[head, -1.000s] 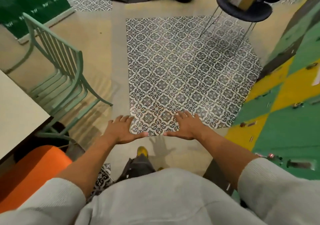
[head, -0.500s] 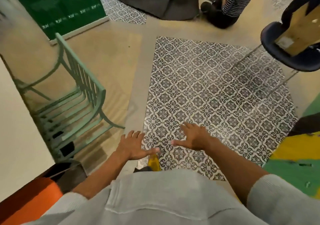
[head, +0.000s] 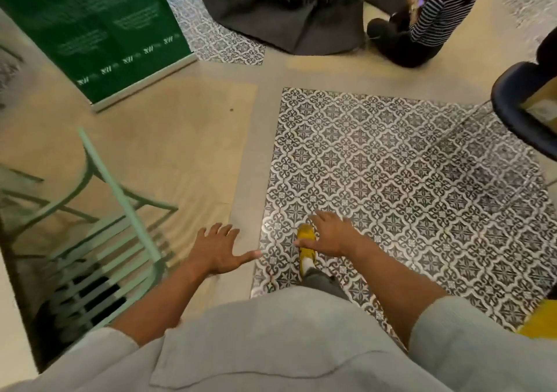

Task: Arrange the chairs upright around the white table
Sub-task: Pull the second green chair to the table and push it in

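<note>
A pale green slatted metal chair (head: 114, 210) stands upright at the left, its seat tucked toward the white table (head: 12, 325), of which only a strip shows at the lower left edge. My left hand (head: 218, 248) hovers flat with fingers spread, a little to the right of the chair and apart from it. My right hand (head: 328, 235) is held out flat too, above the patterned floor and my yellow shoe (head: 306, 242). Neither hand holds anything.
A dark blue chair (head: 521, 114) with a cardboard piece on its seat stands at the right edge. A green banner (head: 99, 23) leans at the back left. A person in a striped top (head: 422, 20) sits on the floor beside a dark beanbag (head: 286, 8).
The view has swung left and forward. The green chair now sits lower left and closer, the blue chair has slid to the right edge. Both hands stay flat and apart.
</note>
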The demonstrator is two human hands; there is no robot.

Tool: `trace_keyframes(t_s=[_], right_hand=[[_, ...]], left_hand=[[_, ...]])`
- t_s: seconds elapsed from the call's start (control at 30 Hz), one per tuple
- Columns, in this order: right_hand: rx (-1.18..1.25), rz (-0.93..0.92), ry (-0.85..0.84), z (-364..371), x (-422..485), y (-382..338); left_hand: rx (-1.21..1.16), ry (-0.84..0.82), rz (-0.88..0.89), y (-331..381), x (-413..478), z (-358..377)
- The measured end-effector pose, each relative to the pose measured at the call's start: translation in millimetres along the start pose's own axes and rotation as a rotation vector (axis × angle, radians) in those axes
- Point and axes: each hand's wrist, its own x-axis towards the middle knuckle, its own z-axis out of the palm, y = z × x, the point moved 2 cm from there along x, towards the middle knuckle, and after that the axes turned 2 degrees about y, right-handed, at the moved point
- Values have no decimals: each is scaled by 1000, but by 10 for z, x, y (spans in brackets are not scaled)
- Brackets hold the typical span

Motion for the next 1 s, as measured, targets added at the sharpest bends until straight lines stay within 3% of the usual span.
trace_keyframes(t_s=[0.13,0.37,0.6,1.0], right_hand=[[-53,-87,-41,-732,686,147],[-335,-291,-93,-2330,2062,-18],[-586,-576,-106,-3339,3559,-1195],[-719,-824,-74,-4792,5536,-4111]], left_hand=[[-45,-38,-94,-38,566,-464],[-315,156,-303,-283,1453,-1515],[-538,290,-580,-1072,1980,-1970],[-763,313,-807,-3685,2858,-3004]])
